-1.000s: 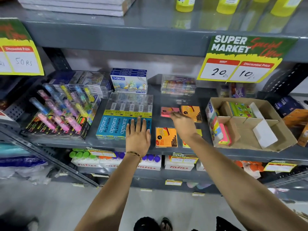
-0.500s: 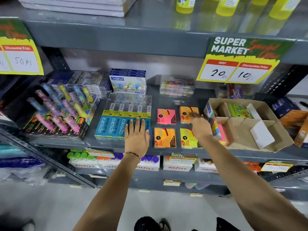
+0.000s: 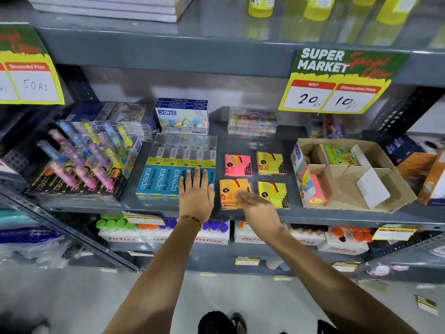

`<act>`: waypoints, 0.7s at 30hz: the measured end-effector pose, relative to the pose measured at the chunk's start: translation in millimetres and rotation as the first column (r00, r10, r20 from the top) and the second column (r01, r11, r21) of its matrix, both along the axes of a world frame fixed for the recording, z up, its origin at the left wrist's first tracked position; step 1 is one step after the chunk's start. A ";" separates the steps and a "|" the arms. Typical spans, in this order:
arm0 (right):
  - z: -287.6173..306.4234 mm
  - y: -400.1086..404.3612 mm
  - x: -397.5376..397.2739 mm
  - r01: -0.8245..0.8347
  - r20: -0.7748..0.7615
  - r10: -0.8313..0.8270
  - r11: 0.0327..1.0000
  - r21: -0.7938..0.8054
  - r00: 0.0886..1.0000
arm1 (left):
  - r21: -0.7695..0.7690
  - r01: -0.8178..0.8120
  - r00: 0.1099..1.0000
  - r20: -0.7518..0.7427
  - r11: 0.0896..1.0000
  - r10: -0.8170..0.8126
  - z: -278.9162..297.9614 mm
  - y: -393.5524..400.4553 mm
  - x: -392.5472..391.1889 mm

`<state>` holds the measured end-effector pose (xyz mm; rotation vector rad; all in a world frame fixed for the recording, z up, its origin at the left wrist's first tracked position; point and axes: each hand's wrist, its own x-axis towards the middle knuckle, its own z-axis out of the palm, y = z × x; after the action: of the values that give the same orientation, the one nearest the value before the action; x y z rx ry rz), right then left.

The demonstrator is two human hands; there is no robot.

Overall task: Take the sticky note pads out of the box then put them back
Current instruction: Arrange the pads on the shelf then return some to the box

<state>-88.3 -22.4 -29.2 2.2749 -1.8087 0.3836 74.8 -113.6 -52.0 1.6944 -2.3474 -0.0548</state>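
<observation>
Orange pad [image 3: 231, 192] lies under our open, empty right hand [image 3: 258, 209]; at nine o'clock, our left hand [image 3: 196, 196] rests flat, empty.

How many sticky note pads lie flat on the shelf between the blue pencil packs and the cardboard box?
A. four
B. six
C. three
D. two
A: four pads lie in two rows: a pink pad and a yellow pad behind, an orange pad and another yellow pad in front, left of the cardboard box; the right hand is over the orange one.
</observation>
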 end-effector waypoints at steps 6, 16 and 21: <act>0.2 -0.4 2.5 0.042 0.174 -0.041 0.999 -0.003 0.984 | 0.003 0.001 1.000 -0.001 1.000 -0.001 0.3 -0.9 -0.1; 17.1 -67.8 -77.5 0.401 -0.027 -0.419 0.846 0.350 0.908 | -0.017 0.006 1.000 -0.027 1.000 -0.006 0.0 -1.0 0.5; 20.0 -61.1 -82.3 0.392 -0.017 -0.400 0.888 0.242 0.916 | -0.037 0.003 0.999 -0.050 0.999 -0.005 0.9 0.5 -0.2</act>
<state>-170.5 -83.5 -9.2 1.9641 -2.3840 0.1347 74.7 -113.2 -51.1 1.6523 -2.3011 -0.0532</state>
